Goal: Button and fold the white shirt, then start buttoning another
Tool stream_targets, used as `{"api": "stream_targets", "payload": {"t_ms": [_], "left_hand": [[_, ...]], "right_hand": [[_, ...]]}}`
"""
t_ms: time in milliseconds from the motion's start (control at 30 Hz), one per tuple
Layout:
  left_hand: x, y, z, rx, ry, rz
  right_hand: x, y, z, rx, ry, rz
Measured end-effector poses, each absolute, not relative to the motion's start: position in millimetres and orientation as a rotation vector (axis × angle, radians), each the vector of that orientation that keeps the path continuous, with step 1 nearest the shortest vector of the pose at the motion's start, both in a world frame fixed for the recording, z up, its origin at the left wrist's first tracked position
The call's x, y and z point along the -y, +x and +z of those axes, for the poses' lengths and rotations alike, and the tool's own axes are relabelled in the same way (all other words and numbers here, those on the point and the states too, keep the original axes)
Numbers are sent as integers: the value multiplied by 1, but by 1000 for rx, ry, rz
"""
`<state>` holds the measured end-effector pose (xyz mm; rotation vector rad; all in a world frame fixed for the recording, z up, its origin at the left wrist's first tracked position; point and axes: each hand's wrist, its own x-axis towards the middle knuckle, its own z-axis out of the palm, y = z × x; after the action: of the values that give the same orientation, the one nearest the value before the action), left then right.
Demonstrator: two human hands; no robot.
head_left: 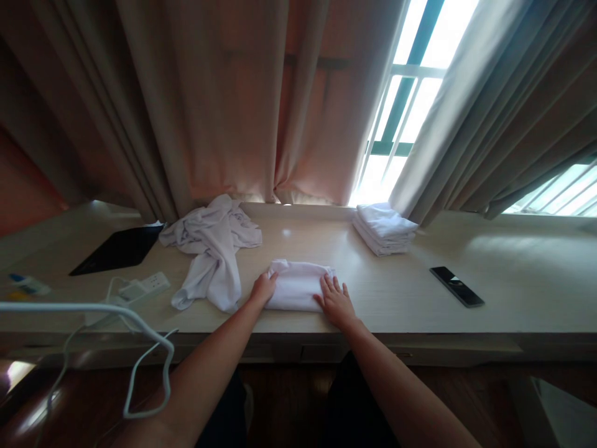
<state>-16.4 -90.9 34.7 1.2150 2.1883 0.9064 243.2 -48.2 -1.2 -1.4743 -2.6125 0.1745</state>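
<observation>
A folded white cloth (298, 287) lies flat near the front edge of the pale table (396, 305). At its left end my left hand (264, 289) is closed on the edge, thumb on top. My right hand (336, 301) rests on the cloth's right end with its fingers spread, palm down. To the left sits a crumpled heap of white cloth (217, 249). A neat stack of folded white cloths (386, 228) stands at the back right, by the curtain.
A phone (457, 286) lies to the right. On the left are a black flat item (119, 250), a power strip (152, 286) and a small bottle (30, 285). A white cable (93, 307) crosses the lower left. Curtains (233, 99) hang behind.
</observation>
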Motion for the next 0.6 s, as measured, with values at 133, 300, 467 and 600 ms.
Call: {"api": "stream_targets", "payload": {"t_ms": [133, 300, 467, 600], "left_hand": [[96, -13, 43, -2264, 1230, 906], [118, 12, 64, -2352, 1861, 1089], [111, 26, 50, -1981, 2484, 615], [85, 4, 16, -2034, 2371, 405]], "right_hand": [[49, 243, -4, 2584, -1482, 188], [48, 243, -8, 2551, -1482, 237], [47, 243, -7, 2544, -1484, 248], [46, 243, -5, 2562, -1489, 284]]}}
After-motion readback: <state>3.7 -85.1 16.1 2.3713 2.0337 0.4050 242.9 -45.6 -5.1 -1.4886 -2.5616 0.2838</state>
